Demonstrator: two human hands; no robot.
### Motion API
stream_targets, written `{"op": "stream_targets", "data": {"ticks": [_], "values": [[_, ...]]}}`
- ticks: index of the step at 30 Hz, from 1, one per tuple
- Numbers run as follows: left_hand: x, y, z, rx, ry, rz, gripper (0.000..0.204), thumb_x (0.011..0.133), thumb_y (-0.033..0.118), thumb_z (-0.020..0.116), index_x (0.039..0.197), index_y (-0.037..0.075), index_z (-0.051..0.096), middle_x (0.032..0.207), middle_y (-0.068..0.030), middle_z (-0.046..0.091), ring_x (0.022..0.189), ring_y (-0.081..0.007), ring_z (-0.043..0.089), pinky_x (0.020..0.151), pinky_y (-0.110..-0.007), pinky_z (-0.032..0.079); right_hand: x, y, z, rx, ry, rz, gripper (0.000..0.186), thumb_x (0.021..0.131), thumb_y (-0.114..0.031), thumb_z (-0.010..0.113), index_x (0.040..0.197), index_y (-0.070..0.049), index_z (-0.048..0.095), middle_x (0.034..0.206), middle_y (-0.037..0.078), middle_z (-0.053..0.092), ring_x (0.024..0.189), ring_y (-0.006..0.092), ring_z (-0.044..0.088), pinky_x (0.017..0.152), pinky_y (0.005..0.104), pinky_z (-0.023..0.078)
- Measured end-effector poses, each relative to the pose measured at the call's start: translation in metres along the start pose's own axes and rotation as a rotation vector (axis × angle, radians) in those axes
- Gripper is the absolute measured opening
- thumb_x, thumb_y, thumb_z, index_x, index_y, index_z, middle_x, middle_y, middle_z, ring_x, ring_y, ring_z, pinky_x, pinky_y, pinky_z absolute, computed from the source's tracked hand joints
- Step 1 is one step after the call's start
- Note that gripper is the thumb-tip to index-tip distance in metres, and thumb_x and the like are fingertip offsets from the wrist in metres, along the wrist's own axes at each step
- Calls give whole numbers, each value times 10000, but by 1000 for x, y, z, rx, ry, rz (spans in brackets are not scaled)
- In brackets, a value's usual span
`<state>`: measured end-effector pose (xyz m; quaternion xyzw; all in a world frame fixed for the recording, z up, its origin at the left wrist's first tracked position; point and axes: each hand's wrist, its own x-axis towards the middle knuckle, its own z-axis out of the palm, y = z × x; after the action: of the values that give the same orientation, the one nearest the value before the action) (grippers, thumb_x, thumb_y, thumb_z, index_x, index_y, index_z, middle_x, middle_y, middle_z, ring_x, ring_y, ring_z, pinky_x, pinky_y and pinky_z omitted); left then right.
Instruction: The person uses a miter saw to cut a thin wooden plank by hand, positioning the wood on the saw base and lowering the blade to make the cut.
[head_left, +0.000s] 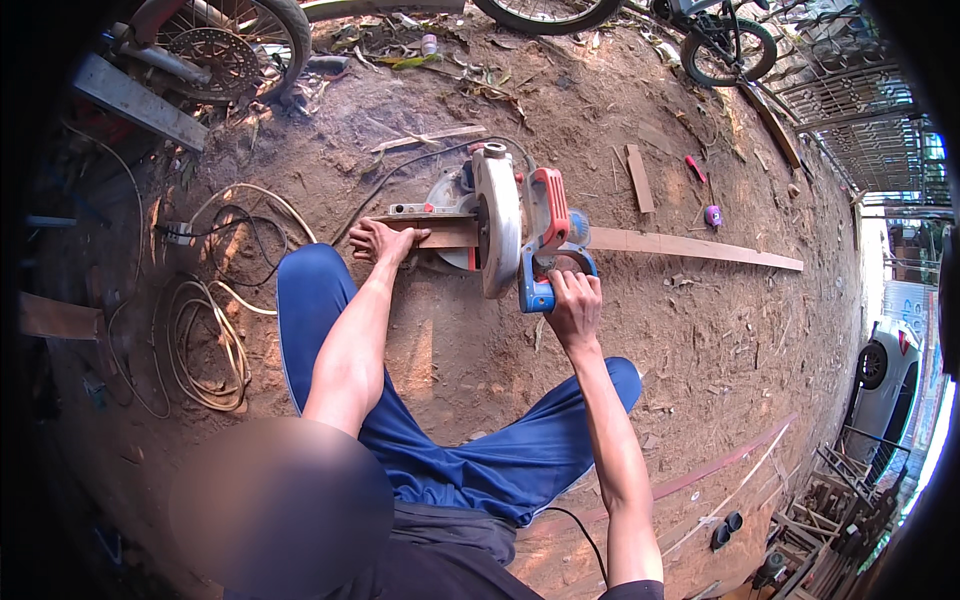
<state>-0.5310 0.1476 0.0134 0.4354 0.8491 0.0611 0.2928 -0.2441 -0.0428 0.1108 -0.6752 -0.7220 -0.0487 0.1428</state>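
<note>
A miter saw with a pale blade guard and a red and blue body stands on the dirt in front of my bent knees. My left hand presses a wooden board against the saw's fence, fingers spread over its left end. The guard hides the blade and the middle of the wood. To the right of the saw, a long wooden strip sticks out; I cannot tell whether it joins the left part. My right hand is wrapped round the saw's blue handle.
A coiled pale cable and a cord connector lie at left. Right of the saw are a short wood piece, a pink-red slim object and a purple tape measure. Wheels stand along the far side.
</note>
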Motion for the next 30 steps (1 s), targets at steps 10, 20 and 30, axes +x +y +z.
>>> {"op": "stream_targets", "data": {"ticks": [10,20,30], "values": [[-5,4,-5,-3,1,-4,1172,481,503,1001,1297,-9,333,1336,-227,359,1315,-413,344,1119,-615,241,-1,1,3,-2,-3,2,272,734,-115,729,1001,-96,681,891,64,675,851,248,648,843,407,463],[3,-2,3,-10,8,3,1182,479,509,994,1312,-10,336,1323,-219,361,1309,-396,346,1100,-582,252,-1,0,3,17,2,-2,311,717,-93,743,1023,-92,689,906,62,688,867,248,658,848,407,464],[5,-4,5,-11,27,12,1205,474,525,991,1334,-12,339,1335,-223,361,1331,-404,341,1119,-580,236,0,-2,1,17,38,-20,171,818,-107,684,988,-109,673,844,64,646,838,242,638,826,400,464]]}}
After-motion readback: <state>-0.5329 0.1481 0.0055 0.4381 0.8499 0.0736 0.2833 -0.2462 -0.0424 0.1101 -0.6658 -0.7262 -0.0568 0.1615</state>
